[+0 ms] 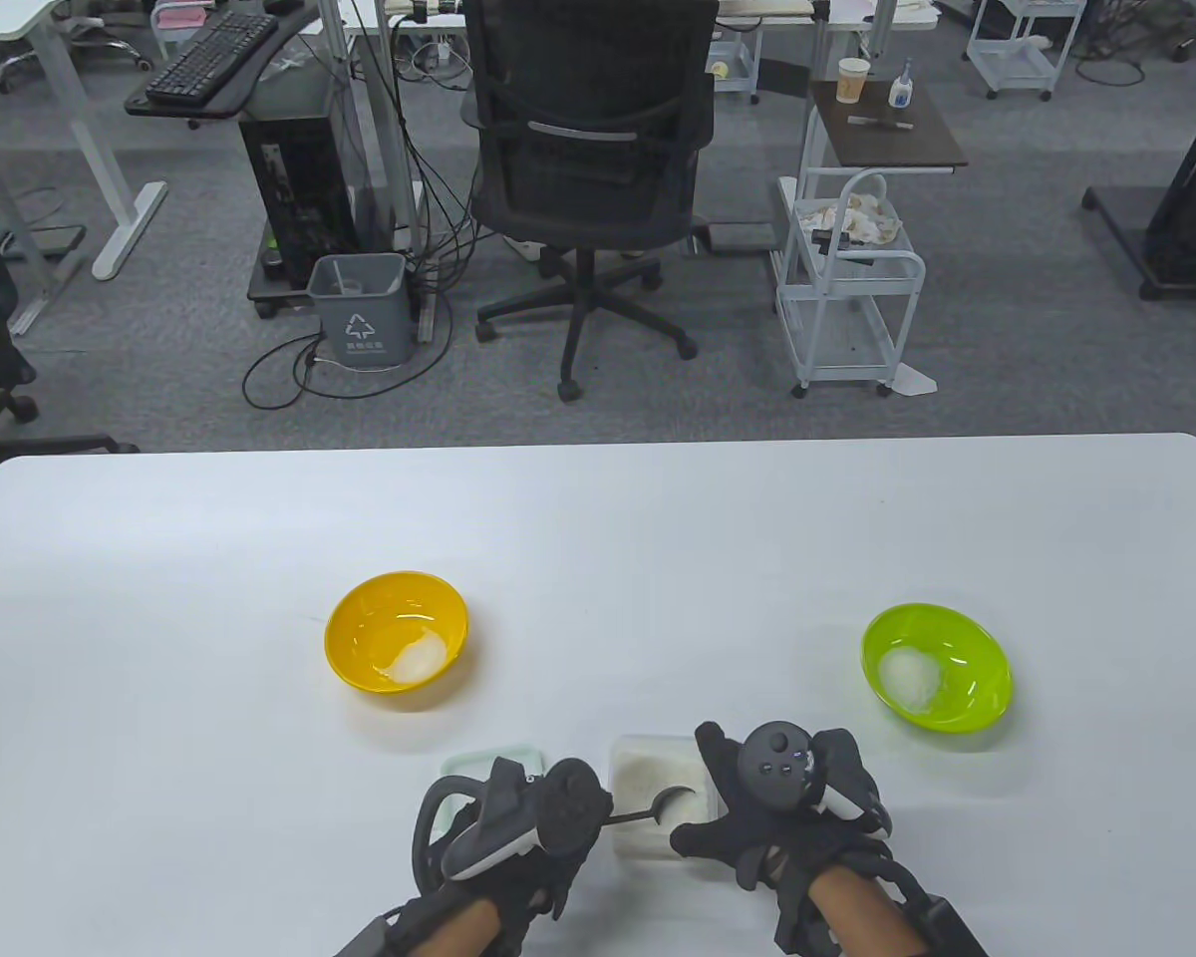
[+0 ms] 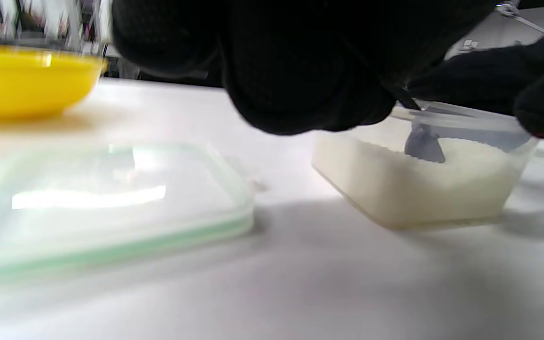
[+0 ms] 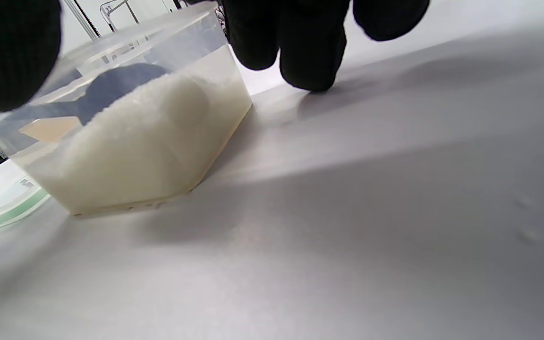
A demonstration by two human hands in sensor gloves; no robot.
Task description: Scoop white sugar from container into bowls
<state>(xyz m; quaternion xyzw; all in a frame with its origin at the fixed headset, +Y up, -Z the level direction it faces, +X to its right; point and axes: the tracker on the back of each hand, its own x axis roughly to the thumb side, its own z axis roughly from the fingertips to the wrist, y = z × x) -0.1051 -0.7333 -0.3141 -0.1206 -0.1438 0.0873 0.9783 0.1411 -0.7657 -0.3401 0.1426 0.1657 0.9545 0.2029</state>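
A clear square container [image 1: 648,773] of white sugar stands at the table's near edge, between my hands. My left hand [image 1: 548,812] holds a dark spoon [image 1: 663,805] by its handle, with the bowl of the spoon dipped into the sugar [image 2: 423,144] [image 3: 111,87]. My right hand [image 1: 728,797] grips the container's right side, thumb at the near corner and fingers [image 3: 307,56] at the far side. A yellow bowl [image 1: 396,639] at the left and a green bowl [image 1: 937,666] at the right each hold a small heap of sugar.
The container's lid [image 1: 478,773], clear with a green seal, lies flat on the table just left of the container, under my left hand [image 2: 102,208]. An office chair [image 1: 588,169], a bin and a cart stand on the floor beyond the table's far edge.
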